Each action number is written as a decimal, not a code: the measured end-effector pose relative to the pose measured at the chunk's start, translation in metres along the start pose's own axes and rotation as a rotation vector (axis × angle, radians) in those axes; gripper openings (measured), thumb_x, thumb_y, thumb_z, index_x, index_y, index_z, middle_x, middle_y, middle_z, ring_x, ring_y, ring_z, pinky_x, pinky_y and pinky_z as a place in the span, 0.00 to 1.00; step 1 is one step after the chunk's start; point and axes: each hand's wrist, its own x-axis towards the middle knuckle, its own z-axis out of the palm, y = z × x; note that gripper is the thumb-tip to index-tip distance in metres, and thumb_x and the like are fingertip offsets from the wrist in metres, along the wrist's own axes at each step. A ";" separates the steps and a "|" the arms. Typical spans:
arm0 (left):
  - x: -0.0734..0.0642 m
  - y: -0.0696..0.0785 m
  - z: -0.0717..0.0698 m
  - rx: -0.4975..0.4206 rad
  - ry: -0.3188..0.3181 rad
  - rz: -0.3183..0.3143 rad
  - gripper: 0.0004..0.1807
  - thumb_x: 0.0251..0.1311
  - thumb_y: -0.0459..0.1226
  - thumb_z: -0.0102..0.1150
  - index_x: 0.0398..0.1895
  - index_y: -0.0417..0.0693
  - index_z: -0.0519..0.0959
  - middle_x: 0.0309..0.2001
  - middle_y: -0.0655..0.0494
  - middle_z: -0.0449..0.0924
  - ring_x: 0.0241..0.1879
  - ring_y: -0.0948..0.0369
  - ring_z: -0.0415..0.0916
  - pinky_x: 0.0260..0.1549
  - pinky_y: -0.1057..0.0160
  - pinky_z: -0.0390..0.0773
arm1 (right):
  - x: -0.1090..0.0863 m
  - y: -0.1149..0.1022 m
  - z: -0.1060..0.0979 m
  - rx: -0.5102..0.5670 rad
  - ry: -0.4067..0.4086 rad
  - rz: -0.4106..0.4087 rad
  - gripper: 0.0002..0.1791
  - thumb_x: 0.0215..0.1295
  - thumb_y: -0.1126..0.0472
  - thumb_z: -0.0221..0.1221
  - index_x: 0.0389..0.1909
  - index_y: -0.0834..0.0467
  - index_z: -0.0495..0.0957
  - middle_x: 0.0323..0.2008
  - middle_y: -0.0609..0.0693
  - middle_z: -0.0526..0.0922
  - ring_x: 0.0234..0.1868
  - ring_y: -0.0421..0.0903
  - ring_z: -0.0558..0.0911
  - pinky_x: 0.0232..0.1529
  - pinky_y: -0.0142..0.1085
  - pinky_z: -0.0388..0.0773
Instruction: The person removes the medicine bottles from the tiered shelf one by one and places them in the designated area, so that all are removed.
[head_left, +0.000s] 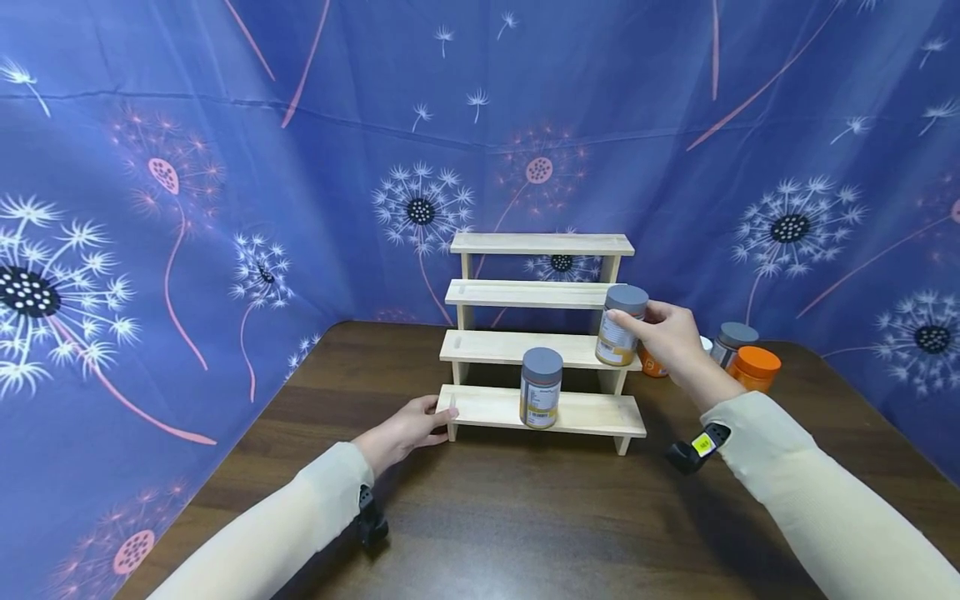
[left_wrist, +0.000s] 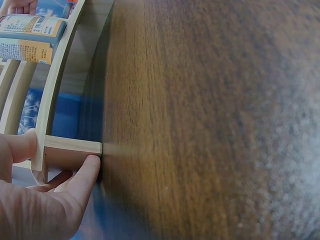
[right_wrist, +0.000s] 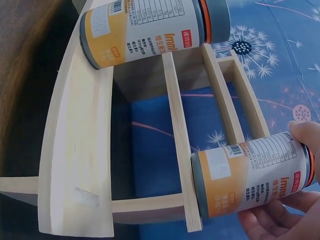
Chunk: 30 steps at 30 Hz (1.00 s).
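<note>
A pale wooden tiered shelf (head_left: pixel 525 342) stands on the table. My left hand (head_left: pixel 408 425) grips the left end of its lowest step, thumb on top and fingers at the support below, as the left wrist view shows. My right hand (head_left: pixel 671 337) holds a grey-lidded jar (head_left: pixel 615 342) with a white and yellow label, thumb and fingers around its upper part. The held jar is upright, its base right at the right end of the second step from the bottom. A matching jar (head_left: pixel 540 396) stands near the middle of the lowest step.
Right of the shelf, partly behind my right arm, are several more jars: an orange-lidded jar (head_left: pixel 756 365), a grey-lidded jar (head_left: pixel 733 337) and a partly hidden orange one (head_left: pixel 652 365). A blue dandelion-print cloth (head_left: pixel 315 192) hangs behind the brown table (head_left: pixel 525 517).
</note>
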 end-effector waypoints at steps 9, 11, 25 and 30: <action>-0.001 -0.001 0.001 0.006 -0.004 0.009 0.23 0.70 0.30 0.49 0.65 0.28 0.62 0.56 0.34 0.71 0.59 0.45 0.71 0.58 0.48 0.78 | 0.000 0.005 -0.010 0.035 0.036 0.051 0.48 0.58 0.31 0.58 0.67 0.64 0.67 0.62 0.65 0.73 0.62 0.61 0.70 0.66 0.58 0.68; -0.001 -0.001 0.000 0.006 -0.006 0.008 0.24 0.70 0.31 0.49 0.65 0.28 0.61 0.56 0.34 0.71 0.59 0.45 0.71 0.58 0.48 0.78 | 0.000 0.005 -0.013 0.020 0.045 0.059 0.48 0.58 0.30 0.57 0.67 0.64 0.67 0.62 0.65 0.73 0.62 0.61 0.69 0.66 0.58 0.68; 0.000 -0.005 -0.001 0.012 0.000 0.014 0.24 0.70 0.31 0.49 0.65 0.27 0.61 0.57 0.34 0.71 0.57 0.48 0.72 0.58 0.48 0.78 | 0.000 0.024 -0.032 0.011 0.040 0.071 0.50 0.58 0.30 0.56 0.68 0.65 0.65 0.62 0.67 0.72 0.61 0.60 0.69 0.62 0.58 0.70; -0.001 -0.004 -0.001 0.017 -0.011 0.024 0.25 0.71 0.32 0.48 0.66 0.26 0.60 0.58 0.32 0.69 0.59 0.46 0.71 0.59 0.48 0.77 | 0.000 0.030 -0.039 0.023 0.060 0.098 0.52 0.58 0.29 0.56 0.70 0.65 0.61 0.65 0.68 0.68 0.63 0.62 0.67 0.65 0.60 0.68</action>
